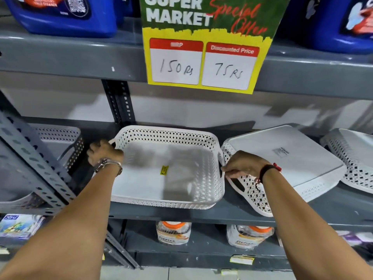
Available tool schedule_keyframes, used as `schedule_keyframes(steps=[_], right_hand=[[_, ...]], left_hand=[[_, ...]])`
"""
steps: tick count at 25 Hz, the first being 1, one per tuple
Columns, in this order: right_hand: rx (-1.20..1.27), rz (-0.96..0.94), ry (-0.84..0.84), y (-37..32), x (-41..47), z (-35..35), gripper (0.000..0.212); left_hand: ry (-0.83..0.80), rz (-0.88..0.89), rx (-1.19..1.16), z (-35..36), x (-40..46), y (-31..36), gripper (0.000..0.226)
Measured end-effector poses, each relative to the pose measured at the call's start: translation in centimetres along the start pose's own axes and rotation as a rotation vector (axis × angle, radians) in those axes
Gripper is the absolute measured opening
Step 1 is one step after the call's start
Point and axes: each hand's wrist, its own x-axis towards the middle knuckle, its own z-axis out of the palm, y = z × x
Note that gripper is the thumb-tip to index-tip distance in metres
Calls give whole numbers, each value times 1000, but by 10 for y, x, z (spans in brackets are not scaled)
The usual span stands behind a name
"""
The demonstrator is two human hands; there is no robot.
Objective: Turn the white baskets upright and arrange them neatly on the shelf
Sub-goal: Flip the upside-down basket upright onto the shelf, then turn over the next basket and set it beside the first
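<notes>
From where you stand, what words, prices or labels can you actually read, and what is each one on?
"SUPER MARKET" and "Special Offer": hanging offer sign.
"150 Rs", header blurred: sign's left price box.
"Discounted Price", "75 Rs": sign's right price box.
Yellow sticker in the upright basket: too small.
Label on the overturned basket: blurred.
Blue jugs, orange-lidded jars: unreadable.

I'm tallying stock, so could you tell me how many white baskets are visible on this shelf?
4. One upright at far left, one upright held between both hands, one upside down right of it, one upside down at the right edge. More may lie out of frame.
</notes>
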Motion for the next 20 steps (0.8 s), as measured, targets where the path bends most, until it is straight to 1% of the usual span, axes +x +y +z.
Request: schedule_keyframes(steps=[1, 2, 3, 4, 5, 6, 7, 8, 9, 10, 11, 12, 14, 15, 16, 17, 18, 19, 20], right_hand=[[-8, -60, 61, -1, -2, -12, 16], [70, -140, 125, -3, -4, -25, 17], [238, -220, 174, 1, -4, -45, 17], [395, -259, 257, 7, -5, -66, 19], [469, -274, 373, 18, -4, -93, 22], [424, -261, 522, 33, 0, -118, 26], [286, -245, 662, 52, 2, -145, 29], [86, -215, 763, 72, 5, -167, 31], [-103, -198, 812, 94, 7, -188, 34], [-205, -172, 804, 114, 10, -203, 35], [-222, -147, 761, 130, 15, -213, 35], [-221, -114, 692, 146, 18, -223, 36], [-228, -38, 506, 164, 24, -232, 43], [-208, -18, 437, 171, 26, -233, 48], [-182, 13, 411, 180, 30, -236, 54], [-105, 29, 411, 183, 28, -235, 61], [33, 20, 433, 189, 33, -234, 64], [206, -42, 463, 192, 30, -230, 63], [388, -121, 523, 191, 28, -229, 60]], left_hand=[[48, 44, 29, 0, -10, 14, 47], [82, 131, 12, 6, -17, 31, 44], [85, 243, -52, 13, -28, 53, 42], [27, 346, -177, 23, -42, 77, 39], [-100, 407, -317, 33, -62, 104, 30], [-277, 411, -413, 46, -81, 127, 19], [-468, 396, -419, 61, -104, 150, 15], [-592, 386, -340, 73, -125, 169, 20], [-646, 383, -237, 83, -145, 187, 33], [-640, 386, -131, 93, -159, 197, 47], [-624, 353, -58, 97, -172, 204, 55], [-623, 306, -32, 105, -182, 209, 59], [-685, 253, -26, 116, -192, 211, 60], [-737, 200, -86, 123, -195, 210, 59], [-735, 161, -145, 132, -198, 208, 59], [-716, 106, -235, 138, -200, 206, 59], [-674, 69, -321, 142, -202, 205, 55], [-604, 45, -395, 143, -204, 205, 50], [-493, 27, -403, 141, -208, 209, 48]])
